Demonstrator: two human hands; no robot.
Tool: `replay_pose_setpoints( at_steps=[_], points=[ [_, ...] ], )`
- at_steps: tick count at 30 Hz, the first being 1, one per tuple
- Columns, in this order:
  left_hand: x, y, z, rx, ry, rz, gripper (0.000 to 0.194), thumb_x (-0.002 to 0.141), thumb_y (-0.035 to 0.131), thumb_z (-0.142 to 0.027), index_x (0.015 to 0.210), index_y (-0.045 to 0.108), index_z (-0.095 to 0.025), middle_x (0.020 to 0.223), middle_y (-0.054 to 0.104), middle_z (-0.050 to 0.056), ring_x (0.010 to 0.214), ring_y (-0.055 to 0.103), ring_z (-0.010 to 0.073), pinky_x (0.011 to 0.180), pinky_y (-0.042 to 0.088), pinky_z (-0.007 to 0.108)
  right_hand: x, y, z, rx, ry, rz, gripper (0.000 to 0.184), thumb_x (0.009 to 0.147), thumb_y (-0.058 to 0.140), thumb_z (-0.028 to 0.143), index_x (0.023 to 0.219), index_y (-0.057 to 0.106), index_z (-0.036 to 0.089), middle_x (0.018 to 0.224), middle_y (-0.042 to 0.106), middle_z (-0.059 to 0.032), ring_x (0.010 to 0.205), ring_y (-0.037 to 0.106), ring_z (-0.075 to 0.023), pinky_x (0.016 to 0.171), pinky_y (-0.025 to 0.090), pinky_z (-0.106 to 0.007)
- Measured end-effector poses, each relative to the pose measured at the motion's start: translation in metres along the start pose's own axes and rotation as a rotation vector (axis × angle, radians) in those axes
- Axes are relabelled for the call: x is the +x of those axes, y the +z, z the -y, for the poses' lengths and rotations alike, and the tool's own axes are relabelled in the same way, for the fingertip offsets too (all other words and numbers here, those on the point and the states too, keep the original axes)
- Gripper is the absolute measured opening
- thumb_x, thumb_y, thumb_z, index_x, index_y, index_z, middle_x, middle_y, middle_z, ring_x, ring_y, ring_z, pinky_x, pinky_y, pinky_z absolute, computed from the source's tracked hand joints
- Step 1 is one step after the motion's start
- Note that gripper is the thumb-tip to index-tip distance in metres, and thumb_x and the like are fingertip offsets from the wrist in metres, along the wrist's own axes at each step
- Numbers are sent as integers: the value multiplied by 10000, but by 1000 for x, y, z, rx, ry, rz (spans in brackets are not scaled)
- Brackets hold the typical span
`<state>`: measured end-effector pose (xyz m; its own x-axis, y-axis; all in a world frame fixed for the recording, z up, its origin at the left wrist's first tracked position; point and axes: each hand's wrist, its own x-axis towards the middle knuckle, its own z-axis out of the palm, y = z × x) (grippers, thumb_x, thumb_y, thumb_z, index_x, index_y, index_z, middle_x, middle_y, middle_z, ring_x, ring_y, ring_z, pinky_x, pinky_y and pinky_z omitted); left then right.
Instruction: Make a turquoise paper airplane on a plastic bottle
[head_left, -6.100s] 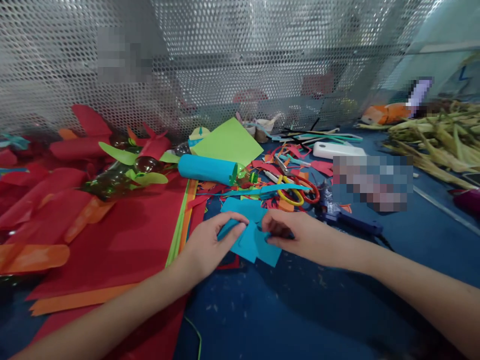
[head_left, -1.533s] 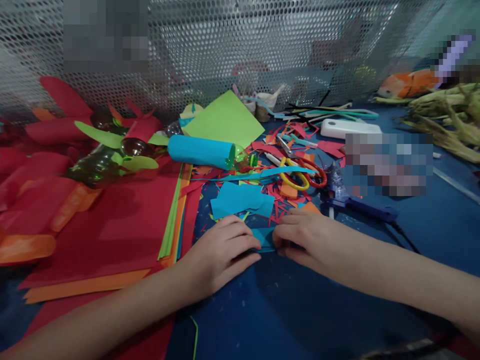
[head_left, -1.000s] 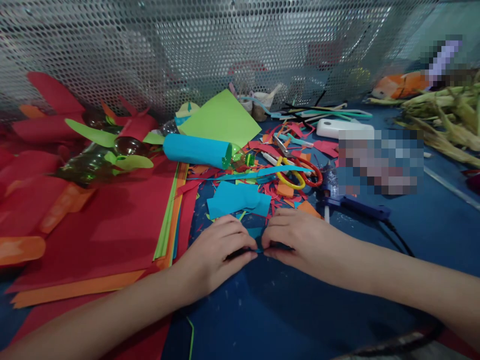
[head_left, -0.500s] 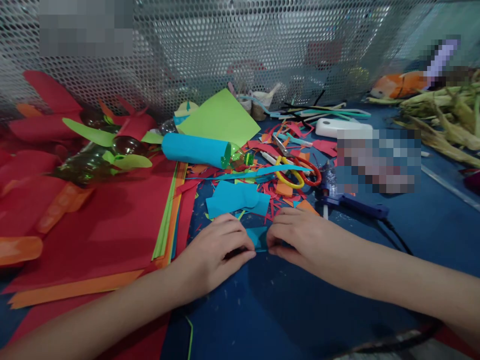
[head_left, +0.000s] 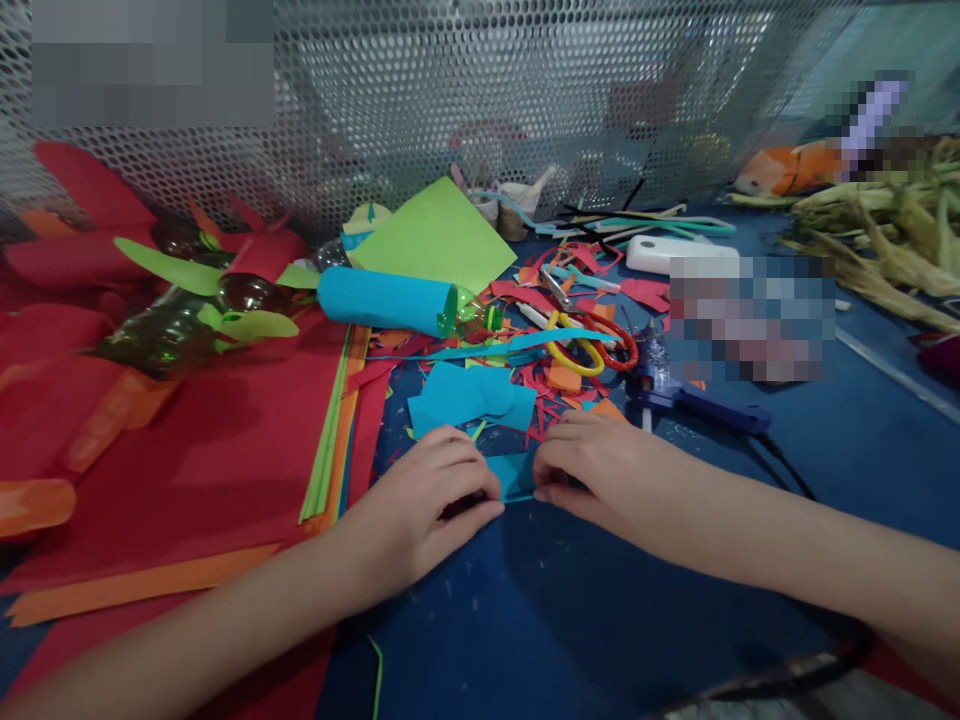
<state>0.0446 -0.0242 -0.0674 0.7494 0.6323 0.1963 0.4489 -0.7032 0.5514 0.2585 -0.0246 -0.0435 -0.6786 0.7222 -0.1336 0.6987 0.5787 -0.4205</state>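
Note:
A small strip of blue paper [head_left: 515,477] lies low over the blue table, pinched at its two ends. My left hand [head_left: 439,495] is closed on its left end, fingertips and thumb together. Its right end sits in the closed fingers of my right hand [head_left: 589,465]. Both hands hide part of the paper. Just beyond them rest cut pieces of blue paper [head_left: 472,393]. Farther back lies a green plastic bottle [head_left: 478,312] wrapped in a blue paper tube [head_left: 386,300].
Scissors [head_left: 577,345] with yellow and red handles lie among paper scraps. A blue glue gun [head_left: 697,400] with a cord is at right. Red paper sheets [head_left: 225,450] and bottle models [head_left: 169,325] fill the left. A perforated metal screen [head_left: 420,90] stands behind.
My hands have drawn slightly apart, so a little more of the blue paper strip shows between them. The whole view has shifted a little.

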Motion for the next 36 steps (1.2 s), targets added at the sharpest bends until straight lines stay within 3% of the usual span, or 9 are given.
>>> replay_pose_setpoints(
  at_steps=[6, 21, 28, 32, 36],
  points=[
    [-1, -3, 2, -5, 45, 39, 82, 908, 520, -150, 917, 594, -185, 787, 618, 4, 786, 533, 151, 861, 399, 300, 1, 4, -5, 43, 39, -8, 97, 855, 592, 173, 776, 647, 160, 783, 670, -40, 792, 594, -194, 705, 427, -304],
    [1, -3, 7, 17, 51, 89, 115, 915, 504, -169, 906, 618, -185, 821, 615, 24, 828, 546, 163, 835, 408, 299, 2, -3, -4, 54, 146, 14, 111, 836, 617, 228, 741, 633, 172, 731, 661, -21, 726, 583, -181, 606, 374, -262],
    [1, -3, 7, 20, 72, 64, 110, 908, 511, -166, 889, 619, -178, 798, 620, 24, 808, 552, 162, 829, 416, 302, 3, -3, -4, 23, 43, 20, 55, 834, 622, 132, 788, 609, 161, 792, 655, -22, 734, 577, -158, 639, 388, -252],
    [1, -2, 7, 20, 75, 62, 102, 905, 517, -160, 888, 615, -177, 794, 621, 21, 805, 559, 158, 841, 416, 303, 0, 1, -2, -86, -57, -31, 67, 853, 594, 121, 799, 613, 156, 801, 659, -30, 760, 587, -173, 659, 398, -272],
    [1, -2, 8, 20, 76, 51, 104, 909, 514, -175, 889, 616, -178, 800, 620, 23, 802, 551, 159, 839, 420, 302, -2, -1, -1, -209, -102, 8, 82, 864, 581, 128, 811, 638, 155, 798, 662, -40, 751, 599, -185, 652, 410, -298]
  ],
)
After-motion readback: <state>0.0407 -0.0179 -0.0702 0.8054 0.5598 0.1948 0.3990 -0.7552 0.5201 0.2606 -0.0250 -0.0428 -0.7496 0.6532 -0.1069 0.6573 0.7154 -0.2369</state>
